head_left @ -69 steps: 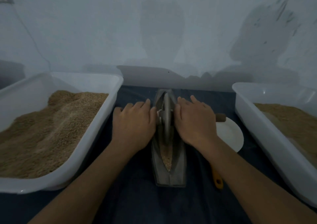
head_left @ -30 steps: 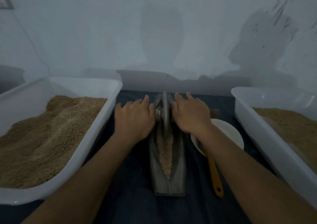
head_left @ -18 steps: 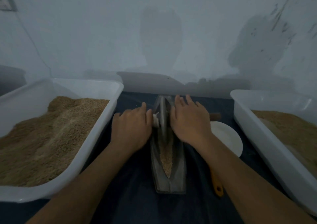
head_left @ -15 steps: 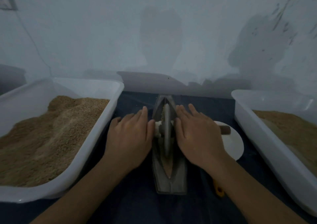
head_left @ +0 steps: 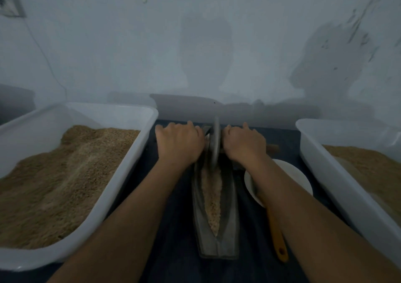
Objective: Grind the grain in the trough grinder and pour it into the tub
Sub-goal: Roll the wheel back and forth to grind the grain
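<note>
At the far end of the trough grinder (head_left: 216, 224), the fingers (head_left: 173, 127) of the left hand (head_left: 179, 144) and of the right hand (head_left: 244, 145) curl over the axle on each side of the upright metal wheel (head_left: 214, 144). Crushed grain (head_left: 211, 193) lies along the trough. The grinder stands on the dark table (head_left: 173, 250) between two white tubs, left tub (head_left: 121, 174) and right tub (head_left: 325, 170), both holding grain. A white plate (head_left: 297, 176) and a yellow-handled tool (head_left: 276, 237) lie under the right forearm.

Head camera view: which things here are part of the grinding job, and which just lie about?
In use: trough grinder, its grinding wheel, grain in the trough, left hand, right hand, left tub, right tub.

Lying about: white plate, yellow-handled tool.
</note>
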The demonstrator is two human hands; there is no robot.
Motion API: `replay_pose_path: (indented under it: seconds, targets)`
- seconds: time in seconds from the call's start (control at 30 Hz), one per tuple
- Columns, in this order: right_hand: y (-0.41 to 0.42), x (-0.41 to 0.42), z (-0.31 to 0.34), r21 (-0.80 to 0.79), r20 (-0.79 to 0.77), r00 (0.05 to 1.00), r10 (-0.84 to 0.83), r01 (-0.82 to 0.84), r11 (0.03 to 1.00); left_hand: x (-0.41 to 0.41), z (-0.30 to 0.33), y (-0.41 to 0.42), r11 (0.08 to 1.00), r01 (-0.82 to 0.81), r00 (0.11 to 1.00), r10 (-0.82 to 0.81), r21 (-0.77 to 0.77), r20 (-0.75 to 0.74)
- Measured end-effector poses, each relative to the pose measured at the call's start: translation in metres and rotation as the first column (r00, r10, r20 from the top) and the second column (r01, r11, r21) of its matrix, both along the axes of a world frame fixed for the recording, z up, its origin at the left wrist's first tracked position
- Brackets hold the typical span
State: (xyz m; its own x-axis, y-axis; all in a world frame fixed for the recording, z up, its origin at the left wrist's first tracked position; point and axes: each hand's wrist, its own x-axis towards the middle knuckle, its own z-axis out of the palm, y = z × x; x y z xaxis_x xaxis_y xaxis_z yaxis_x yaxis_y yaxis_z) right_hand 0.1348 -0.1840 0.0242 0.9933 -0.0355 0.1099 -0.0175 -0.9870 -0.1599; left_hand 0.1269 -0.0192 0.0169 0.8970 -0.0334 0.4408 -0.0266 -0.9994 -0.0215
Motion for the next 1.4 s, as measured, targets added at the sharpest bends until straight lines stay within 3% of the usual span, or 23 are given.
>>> replay_pose_path:
  seconds: [0.13, 0.33, 0.5, 0.57, 0.77, 0.87, 0.97, 1.1, 1.2, 1.4]
  targets:
    - [0.004, -0.013, -0.003, -0.027, 0.06, 0.998, 0.003, -0.001, 1.0, -0.011, -0.006, 0.007, 0.999, 0.04, 0.999, -0.041, 0.021, 0.022]
    - [0.011, -0.1, -0.009, -0.12, 0.259, 0.951, 0.166, -0.139, 0.983, -0.09, -0.029, 0.033, 0.96, 0.223, 0.974, -0.214, -0.172, 0.072]
    - [0.006, -0.126, -0.012, -0.142, 0.338, 0.912, 0.234, -0.197, 0.97, -0.122, -0.036, 0.042, 0.935, 0.303, 0.953, -0.291, -0.186, 0.087]
    - [0.009, -0.113, -0.013, -0.148, 0.326, 0.916, 0.233, -0.195, 0.97, -0.112, -0.035, 0.042, 0.944, 0.275, 0.961, -0.265, -0.18, 0.082]
    - [0.002, -0.025, -0.007, -0.068, 0.052, 0.997, 0.064, -0.061, 0.996, -0.035, -0.009, 0.012, 0.995, 0.099, 0.995, -0.099, -0.012, 0.005]
    - [0.002, 0.0, -0.002, -0.035, 0.005, 1.0, -0.004, 0.004, 0.999, -0.01, 0.002, 0.004, 0.999, 0.037, 0.999, -0.037, 0.036, -0.009]
    - [0.006, -0.004, -0.003, -0.069, 0.052, 0.999, 0.006, -0.003, 0.998, -0.014, -0.004, 0.007, 0.999, 0.047, 0.999, -0.046, 0.028, -0.008]
    - [0.013, -0.046, -0.01, -0.117, 0.203, 0.975, 0.095, -0.073, 0.99, -0.047, -0.023, 0.022, 0.987, 0.121, 0.993, -0.12, -0.105, 0.015]
    - [0.007, -0.082, -0.014, -0.121, 0.209, 0.966, 0.154, -0.131, 0.984, -0.075, -0.03, 0.027, 0.962, 0.195, 0.98, -0.183, -0.19, 0.08]
    - [0.0, -0.12, -0.02, -0.055, 0.27, 0.945, 0.183, -0.175, 0.983, -0.108, -0.037, 0.029, 0.949, 0.258, 0.956, -0.224, -0.183, 0.187]
